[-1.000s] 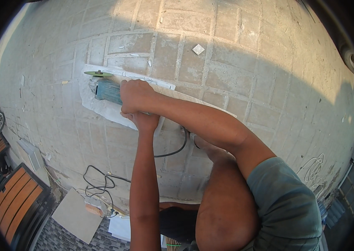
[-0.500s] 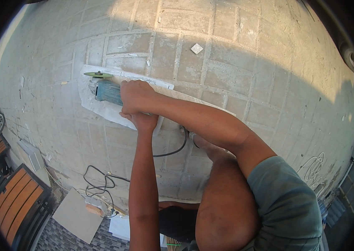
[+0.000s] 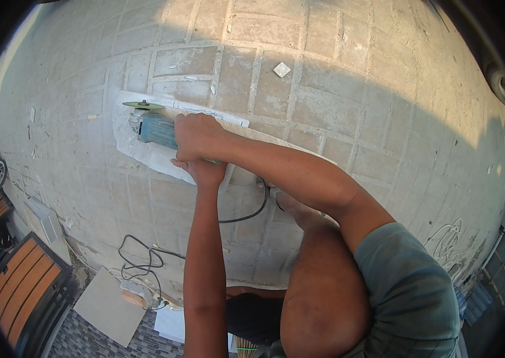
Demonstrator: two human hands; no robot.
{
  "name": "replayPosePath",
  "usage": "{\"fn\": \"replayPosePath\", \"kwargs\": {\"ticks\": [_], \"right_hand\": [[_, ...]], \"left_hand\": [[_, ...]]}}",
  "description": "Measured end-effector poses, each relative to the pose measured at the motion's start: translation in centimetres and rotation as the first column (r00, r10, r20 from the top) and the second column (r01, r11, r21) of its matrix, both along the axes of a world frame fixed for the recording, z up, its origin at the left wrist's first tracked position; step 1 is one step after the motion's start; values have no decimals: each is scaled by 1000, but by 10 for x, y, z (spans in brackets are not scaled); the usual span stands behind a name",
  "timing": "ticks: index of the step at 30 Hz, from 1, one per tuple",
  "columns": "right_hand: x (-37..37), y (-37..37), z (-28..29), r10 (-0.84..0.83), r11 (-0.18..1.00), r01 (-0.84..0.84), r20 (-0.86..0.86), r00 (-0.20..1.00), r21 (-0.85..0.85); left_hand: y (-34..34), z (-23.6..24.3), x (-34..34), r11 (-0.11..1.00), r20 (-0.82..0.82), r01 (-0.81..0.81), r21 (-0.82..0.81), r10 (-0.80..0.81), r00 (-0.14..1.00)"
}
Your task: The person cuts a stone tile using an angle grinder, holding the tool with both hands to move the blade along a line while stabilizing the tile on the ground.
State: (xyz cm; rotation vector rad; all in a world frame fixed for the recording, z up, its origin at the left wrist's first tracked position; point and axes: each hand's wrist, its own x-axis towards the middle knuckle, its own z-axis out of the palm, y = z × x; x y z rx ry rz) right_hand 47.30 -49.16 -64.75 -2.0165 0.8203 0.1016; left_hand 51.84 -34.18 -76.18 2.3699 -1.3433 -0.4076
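Paved ground (image 3: pixel 336 95) of grey rectangular blocks fills the scene, half in sun and half in shade. On it lies a long pale tile (image 3: pixel 145 152), dusty white at its left end. A teal angle grinder (image 3: pixel 156 130) sits over that left end, its green disc (image 3: pixel 143 105) standing at the tile's far edge. The right hand (image 3: pixel 197 137) lies over the grinder body, fingers clamped around it. The left hand (image 3: pixel 205 172) is just beneath, on the near side; its fingers curl under the tool, though how tightly cannot be told. A black cable (image 3: pixel 246 215) runs from the grinder to the near left, ending in loose loops near a grey square tile (image 3: pixel 108 305). A small white chip (image 3: pixel 281 70) lies farther off.
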Motion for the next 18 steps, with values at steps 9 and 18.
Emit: {"fn": "replayPosePath", "kwargs": {"ticks": [9,18], "right_hand": [[-3,1,0,6,1000,-6,-10,1000,-4],[-7,2,2,3,1000,-4,-21,1000,-13]], "left_hand": [[-2,1,-2,999,14,4,42,-5,1000],[1,-6,2,998,68,22,64,-26,997]]}}
